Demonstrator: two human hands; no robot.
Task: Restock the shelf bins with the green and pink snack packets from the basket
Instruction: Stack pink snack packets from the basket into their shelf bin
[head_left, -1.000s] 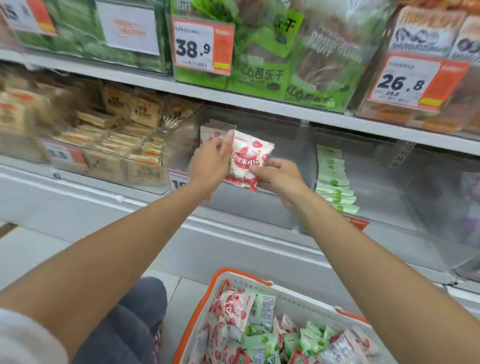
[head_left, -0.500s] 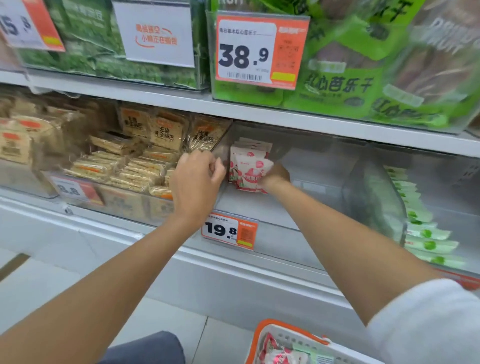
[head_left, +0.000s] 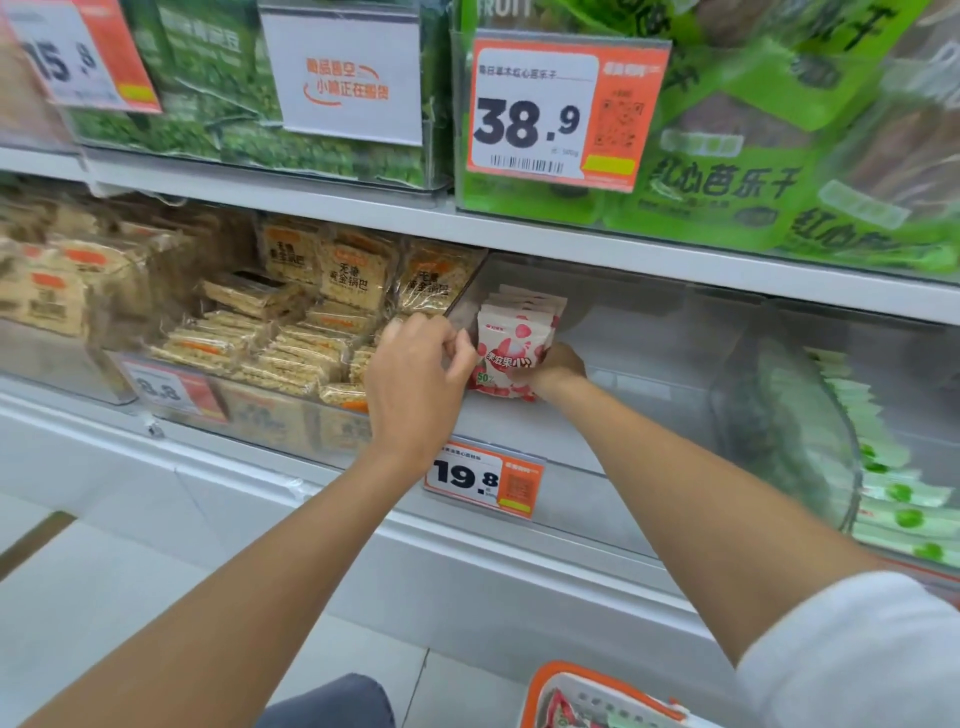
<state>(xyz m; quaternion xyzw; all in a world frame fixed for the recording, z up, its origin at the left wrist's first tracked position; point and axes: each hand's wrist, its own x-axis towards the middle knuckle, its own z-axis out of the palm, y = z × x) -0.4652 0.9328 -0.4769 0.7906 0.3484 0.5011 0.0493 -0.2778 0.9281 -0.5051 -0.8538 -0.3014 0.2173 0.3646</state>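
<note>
A row of pink-and-white snack packets (head_left: 511, 345) stands upright at the left end of a clear shelf bin (head_left: 639, 332). My left hand (head_left: 415, 379) has curled fingers that pinch the front packet's left edge, beside the bin's left wall. Reaching into the bin, my right hand (head_left: 558, 366) grips the same packet's lower right side, its fingers hidden behind the packet. Green packets (head_left: 883, 467) lie in a row in the neighbouring bin on the right. Only the orange-rimmed basket's (head_left: 550, 680) corner shows at the bottom, with packets inside.
Left of the pink bin is a bin full of beige rice-cracker packs (head_left: 291, 343). A 19.8 price tag (head_left: 483, 480) hangs on the bin front. The shelf above (head_left: 571, 244) carries big green bags and a 38.9 tag. Tiled floor lies below left.
Both hands carried the pink packet from in front of the shelf into the bin and stood it against the row. The view shifted left and up, so the basket dropped nearly out of sight.
</note>
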